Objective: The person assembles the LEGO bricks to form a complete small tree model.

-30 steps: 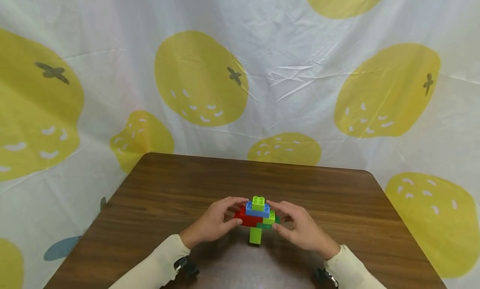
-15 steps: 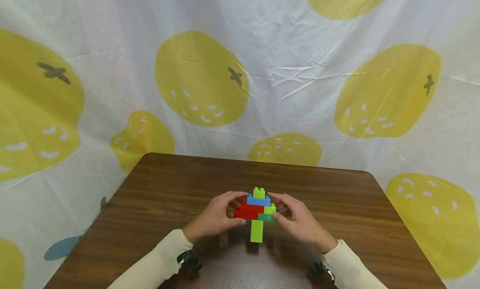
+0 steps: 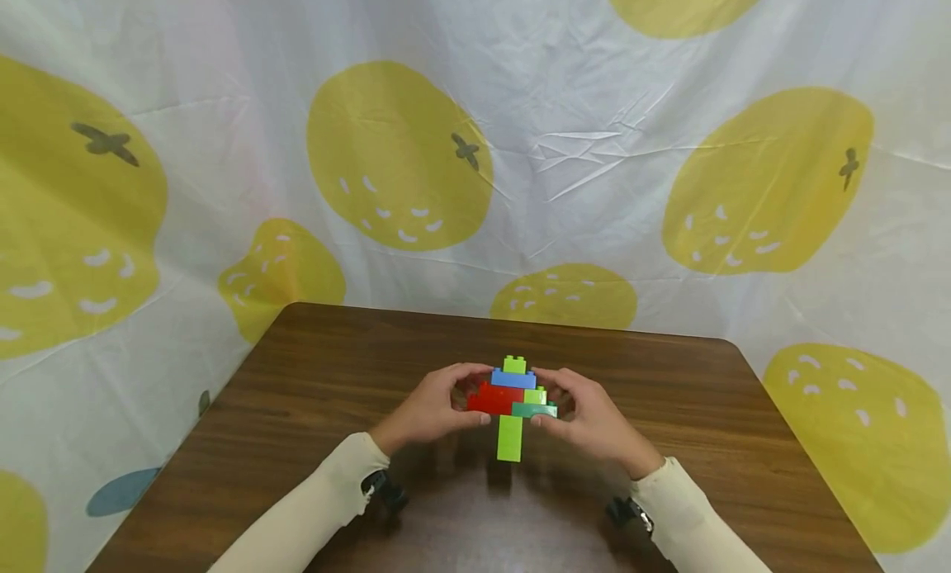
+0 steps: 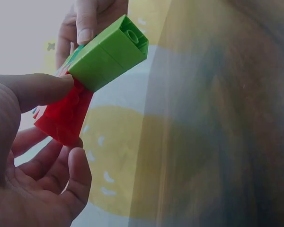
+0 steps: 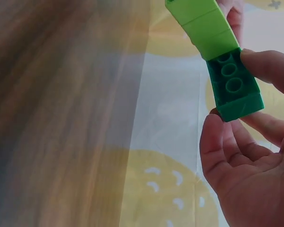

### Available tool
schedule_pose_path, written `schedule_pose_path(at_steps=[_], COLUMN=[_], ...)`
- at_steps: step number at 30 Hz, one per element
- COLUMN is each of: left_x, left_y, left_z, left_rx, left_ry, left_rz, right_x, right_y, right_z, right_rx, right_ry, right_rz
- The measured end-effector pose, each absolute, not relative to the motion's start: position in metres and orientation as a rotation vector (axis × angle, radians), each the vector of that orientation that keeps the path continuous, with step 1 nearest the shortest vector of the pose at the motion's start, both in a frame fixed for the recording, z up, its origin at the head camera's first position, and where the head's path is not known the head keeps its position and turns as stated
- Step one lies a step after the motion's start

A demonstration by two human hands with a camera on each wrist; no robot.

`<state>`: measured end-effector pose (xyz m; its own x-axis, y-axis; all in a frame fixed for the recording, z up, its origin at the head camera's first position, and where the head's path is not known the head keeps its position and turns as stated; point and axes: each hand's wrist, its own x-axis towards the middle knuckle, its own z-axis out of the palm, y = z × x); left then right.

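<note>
Between both hands, raised over the table, is a tree-shaped build of toy building bricks (image 3: pixel 503 400). It has a lime brick on top, a blue one below it, then red bricks beside lime and dark green ones, with a lime stem (image 3: pixel 508 439) underneath. My left hand (image 3: pixel 438 404) grips the red side (image 4: pixel 66 113), thumb in front and fingers behind. My right hand (image 3: pixel 594 412) pinches the dark green brick (image 5: pixel 233 85) at the other end. The stem's hollow underside (image 4: pixel 132 37) shows in the left wrist view.
A brown wooden table (image 3: pixel 357 350) lies under the hands. Behind it hangs a white cloth (image 3: pixel 565 168) printed with yellow fruit. Dark wrist-worn devices (image 3: pixel 385 490) sit under both cuffs.
Both hands have lifted the brick build higher and tipped it upright, so its front face shows more and the top studs less. The right thumb has shifted lower on the green brick.
</note>
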<state>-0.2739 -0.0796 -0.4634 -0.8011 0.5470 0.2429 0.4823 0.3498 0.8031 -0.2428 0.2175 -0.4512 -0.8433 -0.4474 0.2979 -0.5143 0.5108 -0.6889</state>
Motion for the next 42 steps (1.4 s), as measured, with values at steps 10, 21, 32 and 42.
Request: schedule_pose_path(at_steps=[10,21,32,42], left_x=[-0.303,-0.327,-0.345,-0.348], left_y=[-0.077,-0.070,-0.063,-0.062], left_z=[-0.469,-0.487,-0.496,-0.507], left_rx=[0.915,0.800,0.770,0.740], left_ry=[2.526,2.576,2.606,2.599], left_rz=[1.457,1.336,1.188,1.107], right_x=[-0.272,-0.301,-0.318,-0.324], right_y=[0.222,0.228,0.230,0.231], right_z=[-0.450,-0.475,-0.487,-0.496], right_rx=[0.809,0.727,0.690,0.726], right_ry=[-2.737,-2.794,-2.923,-2.993], right_rz=[1.273,1.330,1.341,1.234])
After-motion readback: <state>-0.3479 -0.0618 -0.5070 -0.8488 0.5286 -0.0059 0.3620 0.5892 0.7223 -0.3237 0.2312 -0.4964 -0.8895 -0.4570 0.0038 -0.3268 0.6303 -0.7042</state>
